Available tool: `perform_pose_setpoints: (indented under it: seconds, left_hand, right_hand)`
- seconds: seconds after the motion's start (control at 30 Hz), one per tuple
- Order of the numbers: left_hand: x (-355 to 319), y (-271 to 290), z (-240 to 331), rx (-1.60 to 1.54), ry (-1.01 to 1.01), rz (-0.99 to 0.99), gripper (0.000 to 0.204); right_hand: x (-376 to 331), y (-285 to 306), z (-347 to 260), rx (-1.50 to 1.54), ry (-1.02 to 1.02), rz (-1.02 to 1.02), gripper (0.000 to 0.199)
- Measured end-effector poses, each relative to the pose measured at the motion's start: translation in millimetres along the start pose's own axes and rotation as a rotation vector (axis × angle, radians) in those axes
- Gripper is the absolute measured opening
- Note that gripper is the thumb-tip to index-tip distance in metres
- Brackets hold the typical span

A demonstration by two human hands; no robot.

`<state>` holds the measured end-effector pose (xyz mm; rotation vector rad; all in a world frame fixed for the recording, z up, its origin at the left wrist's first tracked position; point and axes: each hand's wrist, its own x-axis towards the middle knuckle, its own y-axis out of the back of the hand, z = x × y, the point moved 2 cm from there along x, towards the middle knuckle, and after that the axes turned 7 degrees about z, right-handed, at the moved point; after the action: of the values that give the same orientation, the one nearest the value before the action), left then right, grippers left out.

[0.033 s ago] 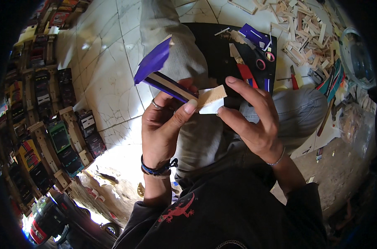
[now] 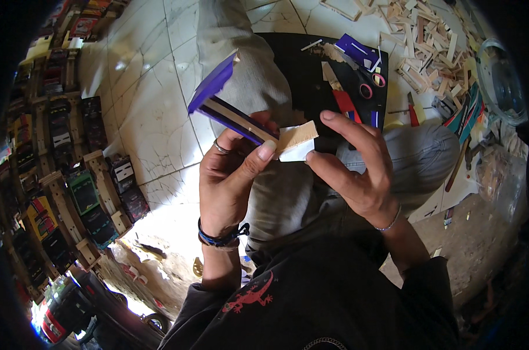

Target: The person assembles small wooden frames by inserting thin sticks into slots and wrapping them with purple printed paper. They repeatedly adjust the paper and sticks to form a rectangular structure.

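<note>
My left hand [image 2: 232,169] pinches a narrow purple-edged strip [image 2: 235,119] between thumb and fingers. A tan band runs along the strip, which looks like wood or cardboard. At its upper left end a purple flap [image 2: 213,81] stands out at an angle. At the end by my left thumb sticks out a small flap [image 2: 297,141], tan above and white below. Beside that flap is my right hand [image 2: 360,169], with its fingers spread and nothing gripped. One of its fingertips rests at or very close to the white part's edge; contact is hard to judge.
A black board [image 2: 299,70] beyond my knees carries pink-handled scissors [image 2: 366,90], a red-handled blade [image 2: 346,106] and purple scraps [image 2: 354,48]. Wood offcuts [image 2: 433,41] lie heaped at the far right, near a clear round container [image 2: 500,81]. Wooden racks [image 2: 60,198] with boxed goods line the left.
The purple flap has tilted a little, so it looks narrower and straighter. My right index finger has shifted slightly right. The left hand keeps its hold.
</note>
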<state>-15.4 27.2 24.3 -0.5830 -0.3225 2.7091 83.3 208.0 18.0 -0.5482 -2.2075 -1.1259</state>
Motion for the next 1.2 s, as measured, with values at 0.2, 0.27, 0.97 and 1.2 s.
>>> perform_pose_setpoints:
  seconds: [0.2, 0.27, 0.97, 1.2]
  left_hand:
    - [1, 3, 1, 0.030, 0.010, 0.006, 0.041]
    - [1, 3, 0, 0.023, 0.010, 0.016, 0.041]
    - [0, -1, -10, 0.297, -0.539, -0.039, 0.020]
    - [-1, 0, -13, 0.255, -0.556, -0.025, 0.023]
  right_hand:
    - [-6, -3, 6, -0.008, 0.046, 0.000, 0.044]
    - [-7, -6, 8, 0.046, -0.007, 0.037, 0.039]
    - [22, -13, -13, 0.582, -0.867, -0.028, 0.020]
    - [31, -5, -16, 0.204, -0.545, -0.011, 0.025]
